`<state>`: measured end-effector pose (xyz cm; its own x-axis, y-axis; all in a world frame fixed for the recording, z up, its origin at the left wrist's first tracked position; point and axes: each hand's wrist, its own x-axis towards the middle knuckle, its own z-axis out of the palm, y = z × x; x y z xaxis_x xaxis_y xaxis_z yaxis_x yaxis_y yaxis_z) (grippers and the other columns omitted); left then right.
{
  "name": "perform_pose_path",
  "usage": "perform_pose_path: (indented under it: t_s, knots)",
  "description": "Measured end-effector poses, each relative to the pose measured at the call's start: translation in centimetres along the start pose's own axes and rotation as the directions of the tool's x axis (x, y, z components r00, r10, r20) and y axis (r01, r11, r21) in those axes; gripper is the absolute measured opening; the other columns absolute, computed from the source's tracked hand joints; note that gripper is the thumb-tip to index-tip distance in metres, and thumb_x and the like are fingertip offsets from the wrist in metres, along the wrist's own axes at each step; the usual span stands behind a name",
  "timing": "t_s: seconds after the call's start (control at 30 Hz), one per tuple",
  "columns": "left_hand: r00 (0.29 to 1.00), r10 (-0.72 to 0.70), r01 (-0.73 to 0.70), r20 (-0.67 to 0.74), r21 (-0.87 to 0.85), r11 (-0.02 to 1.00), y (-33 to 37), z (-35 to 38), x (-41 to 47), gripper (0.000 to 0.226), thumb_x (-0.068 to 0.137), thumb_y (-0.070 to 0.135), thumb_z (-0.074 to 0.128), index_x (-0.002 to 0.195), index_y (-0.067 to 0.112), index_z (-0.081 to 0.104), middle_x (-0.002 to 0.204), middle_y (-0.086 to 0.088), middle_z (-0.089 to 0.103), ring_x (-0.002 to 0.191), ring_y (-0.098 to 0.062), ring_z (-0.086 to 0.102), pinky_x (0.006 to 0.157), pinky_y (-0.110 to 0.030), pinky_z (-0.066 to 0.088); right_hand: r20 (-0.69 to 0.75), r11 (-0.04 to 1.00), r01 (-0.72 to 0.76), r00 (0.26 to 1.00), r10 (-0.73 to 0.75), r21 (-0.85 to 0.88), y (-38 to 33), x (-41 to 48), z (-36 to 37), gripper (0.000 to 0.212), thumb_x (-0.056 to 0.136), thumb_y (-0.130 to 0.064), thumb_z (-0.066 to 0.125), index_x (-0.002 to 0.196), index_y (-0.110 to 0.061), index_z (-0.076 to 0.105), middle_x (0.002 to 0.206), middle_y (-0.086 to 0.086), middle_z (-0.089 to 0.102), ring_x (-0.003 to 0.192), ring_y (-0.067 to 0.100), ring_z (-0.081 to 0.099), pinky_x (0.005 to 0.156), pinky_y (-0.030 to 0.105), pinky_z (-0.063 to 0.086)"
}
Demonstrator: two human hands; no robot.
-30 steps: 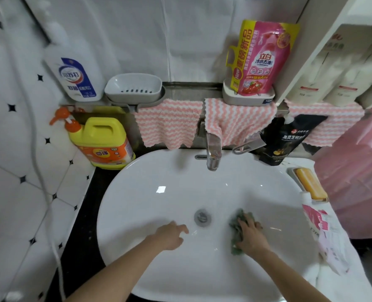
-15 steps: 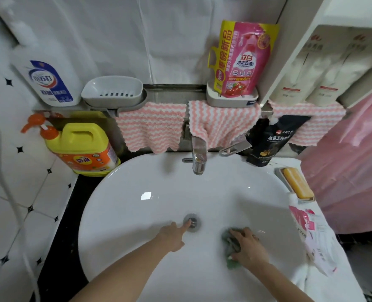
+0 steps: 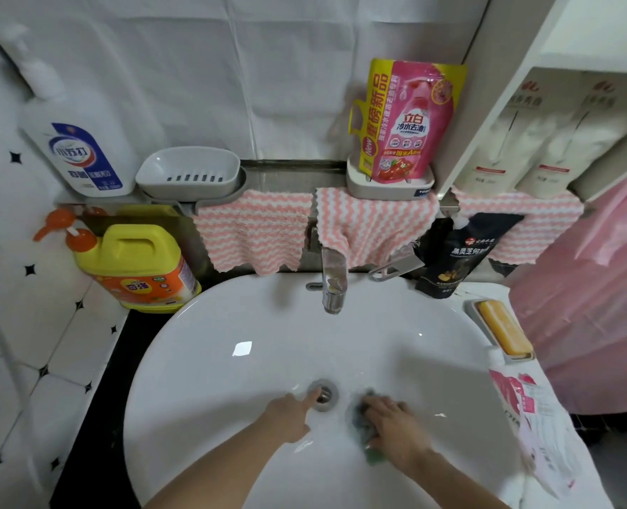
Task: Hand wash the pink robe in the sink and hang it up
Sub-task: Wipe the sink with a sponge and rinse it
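The white oval sink (image 3: 231, 391) fills the lower middle, with a metal drain (image 3: 324, 394) at its centre and a chrome faucet (image 3: 333, 281) behind. My left hand (image 3: 291, 416) is in the basin with its index finger stretched onto the drain and the other fingers curled. My right hand (image 3: 396, 424) presses a green-grey scrub cloth (image 3: 367, 435) against the basin just right of the drain, fingers curled over it. The pink robe (image 3: 590, 306) hangs at the right edge, beside the sink.
A yellow detergent jug (image 3: 135, 266) stands left of the sink. A soap bar (image 3: 502, 332) in a dish and a pink-white pouch (image 3: 535, 427) lie on the right rim. Pink striped cloths (image 3: 253, 233) hang behind the faucet. A shelf holds bottles and a pink refill bag (image 3: 411, 123).
My left hand reached forward and put its index finger on the drain. My right hand slid the cloth left along the basin toward the drain.
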<state>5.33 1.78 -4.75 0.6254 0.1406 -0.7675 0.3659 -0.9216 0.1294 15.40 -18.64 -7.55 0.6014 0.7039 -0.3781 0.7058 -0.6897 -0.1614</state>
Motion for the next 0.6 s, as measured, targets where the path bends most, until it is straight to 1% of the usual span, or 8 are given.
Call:
perform_pose_path:
  t_s: [0.1,0.2,0.23,0.3,0.37,0.47,0.53,0.6]
  knots:
    - [1.000,0.002,-0.002,0.005,-0.006,1.000,-0.1,0.0,0.2,0.070,0.098,0.036,0.041,0.150,0.033,-0.005,0.141,-0.025,0.034,0.123,-0.039,0.045,0.100,-0.040,0.037,0.058,0.986,-0.106,0.993,0.099,0.127,0.1,0.8,0.8,0.032,0.038,-0.040,0.077,0.066,-0.029,0.065,0.073,-0.012,0.062,0.067,0.014,0.061,0.063,0.023,0.045]
    - [1.000,0.004,-0.004,0.008,-0.017,1.000,-0.1,-0.1,0.2,0.069,0.098,0.035,0.041,0.150,0.033,-0.005,0.140,-0.025,0.035,0.123,-0.038,0.045,0.100,-0.040,0.037,0.076,0.869,-0.271,0.962,0.263,0.414,-1.3,0.5,-1.1,0.018,0.074,-0.025,0.070,0.088,-0.018,0.059,0.083,0.003,0.063,0.080,0.028,0.061,0.069,0.033,0.045]
    - [1.000,0.004,-0.004,0.009,-0.021,1.000,-0.2,-0.1,0.1,0.069,0.099,0.035,0.041,0.150,0.033,-0.005,0.141,-0.024,0.034,0.124,-0.038,0.045,0.100,-0.039,0.037,0.082,0.744,-0.298,0.946,0.313,0.598,-1.9,0.3,-1.9,0.012,0.084,-0.019,0.063,0.092,-0.016,0.055,0.081,0.005,0.062,0.075,0.026,0.061,0.063,0.030,0.045]
    - [1.000,0.002,-0.002,0.008,-0.022,1.000,-0.1,-0.1,0.0,0.068,0.099,0.035,0.040,0.150,0.033,-0.005,0.143,-0.024,0.032,0.125,-0.038,0.044,0.101,-0.039,0.036,0.194,0.282,-0.305,0.912,0.360,0.909,-2.2,0.5,-3.7,0.014,0.090,-0.008,0.061,0.102,-0.012,0.056,0.077,0.012,0.062,0.058,0.023,0.060,0.049,0.029,0.048]
    - [1.000,0.002,-0.001,0.013,-0.023,1.000,-0.1,0.0,0.0,0.067,0.099,0.034,0.040,0.150,0.033,-0.005,0.143,-0.023,0.030,0.124,-0.038,0.044,0.101,-0.040,0.037,0.270,-0.037,-0.272,0.914,0.304,0.962,-1.9,0.6,-5.2,0.016,0.084,-0.009,0.070,0.099,-0.008,0.063,0.075,0.016,0.061,0.056,0.022,0.058,0.047,0.028,0.048]
    - [1.000,-0.002,0.002,0.017,-0.015,1.000,-0.1,0.2,0.0,0.067,0.099,0.035,0.039,0.150,0.034,-0.005,0.144,-0.024,0.028,0.124,-0.039,0.044,0.101,-0.041,0.037,0.328,-0.280,-0.260,0.916,0.230,0.924,-1.4,1.1,-6.7,0.018,0.078,-0.007,0.070,0.086,0.007,0.062,0.071,0.018,0.058,0.064,0.026,0.061,0.061,0.035,0.055]
    - [1.000,-0.003,0.003,0.016,-0.006,1.000,-0.1,0.3,0.0,0.067,0.100,0.036,0.039,0.150,0.034,-0.006,0.144,-0.024,0.028,0.123,-0.039,0.045,0.100,-0.041,0.038,0.372,-0.435,-0.270,0.913,0.169,0.859,-1.2,1.2,-7.1,0.008,0.085,0.009,0.056,0.092,0.010,0.061,0.087,0.026,0.061,0.085,0.038,0.065,0.070,0.045,0.058]
    - [1.000,-0.003,0.003,0.011,-0.003,1.000,0.0,0.3,0.0,0.067,0.100,0.035,0.038,0.150,0.034,-0.006,0.142,-0.024,0.029,0.121,-0.039,0.046,0.099,-0.041,0.038,0.369,-0.494,-0.259,0.919,0.137,0.830,-1.1,1.3,-7.2,0.026,0.088,0.015,0.043,0.105,0.007,0.061,0.102,0.030,0.061,0.096,0.048,0.063,0.072,0.049,0.057]
